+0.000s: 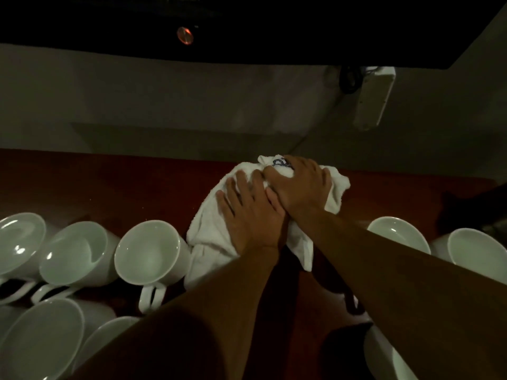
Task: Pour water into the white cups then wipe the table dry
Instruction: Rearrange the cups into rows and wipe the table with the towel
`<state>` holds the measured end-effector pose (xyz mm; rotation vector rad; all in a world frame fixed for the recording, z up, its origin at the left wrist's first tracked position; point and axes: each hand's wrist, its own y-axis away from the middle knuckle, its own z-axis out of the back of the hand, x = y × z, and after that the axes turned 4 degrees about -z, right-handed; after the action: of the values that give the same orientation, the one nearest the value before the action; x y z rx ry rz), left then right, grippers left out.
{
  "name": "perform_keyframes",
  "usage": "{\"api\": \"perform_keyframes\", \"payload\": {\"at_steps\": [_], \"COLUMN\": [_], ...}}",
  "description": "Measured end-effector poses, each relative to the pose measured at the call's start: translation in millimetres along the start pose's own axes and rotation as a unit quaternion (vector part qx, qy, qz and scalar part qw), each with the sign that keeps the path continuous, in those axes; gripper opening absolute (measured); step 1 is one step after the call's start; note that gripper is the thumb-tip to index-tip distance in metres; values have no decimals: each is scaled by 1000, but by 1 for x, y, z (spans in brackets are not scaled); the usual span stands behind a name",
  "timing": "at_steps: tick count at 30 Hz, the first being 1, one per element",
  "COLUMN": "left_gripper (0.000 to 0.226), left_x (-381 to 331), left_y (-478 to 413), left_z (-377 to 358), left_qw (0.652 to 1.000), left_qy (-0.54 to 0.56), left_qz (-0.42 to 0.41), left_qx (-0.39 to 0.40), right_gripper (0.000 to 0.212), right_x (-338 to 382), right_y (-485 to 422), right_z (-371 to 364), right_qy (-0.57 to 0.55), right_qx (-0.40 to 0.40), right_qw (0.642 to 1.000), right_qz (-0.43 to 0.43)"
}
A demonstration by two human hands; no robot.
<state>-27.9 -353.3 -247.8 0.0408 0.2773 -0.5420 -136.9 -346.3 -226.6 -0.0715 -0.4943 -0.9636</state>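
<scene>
1. White towel (pixel 208 234): crumpled on the red-brown table (pixel 109 182), at 12 o'clock from my viewpoint.
2. Left hand (pixel 252 215): I see it laid flat on the towel's middle, fingers straight and spread, pointing toward 11 o'clock. Cloth shows past the fingertips and trails below the wrist toward 7 o'clock.
3. Right hand (pixel 299 185): at 1 o'clock of the left hand and touching it. Its fingers are curled down over a bunched fold at the towel's far end, and cloth bulges out at 3 o'clock of the knuckles.
4. White cups (pixel 79 250): a row at 9 o'clock of the towel, with the nearest cup (pixel 148 253) just beside its edge. Two more stand at 3 o'clock, beyond the right forearm.
</scene>
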Motion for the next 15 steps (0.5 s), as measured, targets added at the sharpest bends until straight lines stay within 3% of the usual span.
{"api": "perform_keyframes", "payload": {"at_steps": [2, 5, 7, 9, 11, 15], "left_gripper": [58, 57, 58, 59, 60, 58], "left_x": [0, 0, -1, 0, -1, 2], "left_y": [-6, -16, -22, -26, -26, -22], "left_z": [2, 3, 2, 0, -1, 3], "left_qw": [1000, 999, 999, 999, 999, 999], "left_qy": [4, 8, 8, 10, 14, 24], "left_qz": [-14, -30, -37, -37, -34, -40], "left_qx": [-4, -9, -6, -4, -4, -21], "right_gripper": [67, 53, 51, 55, 64, 82], "right_x": [3, -4, -4, 4, 12, 18], "right_y": [-9, -7, -15, -35, -49, -47], "right_z": [2, 0, -6, -14, -14, 1], "right_qy": [49, -54, -50, 27, 33, 25], "right_qx": [47, -68, -85, 10, 66, 82], "right_qw": [997, 996, 995, 989, 963, 946], "right_qz": [-48, 18, 7, -142, -260, -314]}}
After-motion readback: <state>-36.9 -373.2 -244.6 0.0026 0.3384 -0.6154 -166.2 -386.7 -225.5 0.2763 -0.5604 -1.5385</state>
